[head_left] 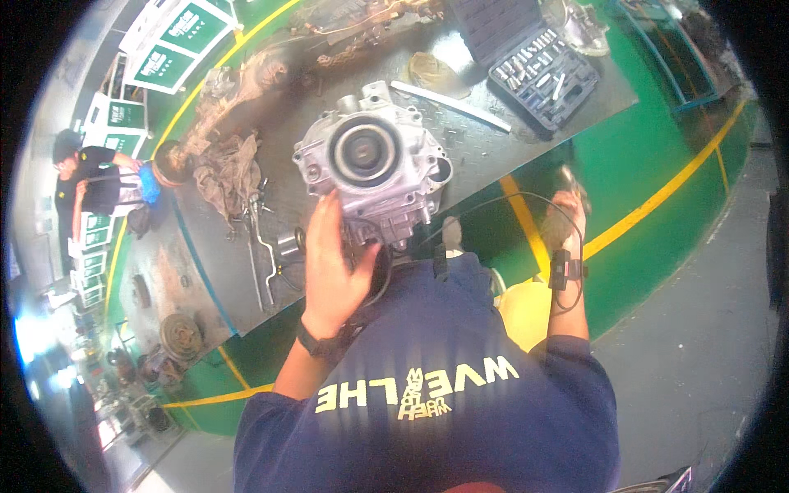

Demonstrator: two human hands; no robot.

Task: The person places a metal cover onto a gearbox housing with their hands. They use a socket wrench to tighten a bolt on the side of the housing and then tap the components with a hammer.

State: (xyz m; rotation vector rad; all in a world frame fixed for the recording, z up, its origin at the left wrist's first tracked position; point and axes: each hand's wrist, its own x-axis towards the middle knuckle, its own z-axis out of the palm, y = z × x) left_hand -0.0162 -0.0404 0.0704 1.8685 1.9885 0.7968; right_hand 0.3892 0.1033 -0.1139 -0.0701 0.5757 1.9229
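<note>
A silver cast-metal housing (415, 156) stands on the metal-topped bench in front of me. It has a large dark ring (364, 152) with a round centre on top. My left hand (333, 259) is at its near left side, fingers stretched out and thumb apart, the fingertips at the housing's edge. My right hand (565, 215) is off to the right, away from the bench and over the green floor. Its fingers are curled round a blurred, greyish thing that I cannot make out. A small black device is strapped to the right wrist, with a cable running from it.
An open socket set case (544, 82) lies at the back right, beside a pale metal bar (450, 105). Crumpled brown cloths (228, 177) and long metal rods (261, 255) are on the left. Another person (90, 185) stands at the far left with a blue item.
</note>
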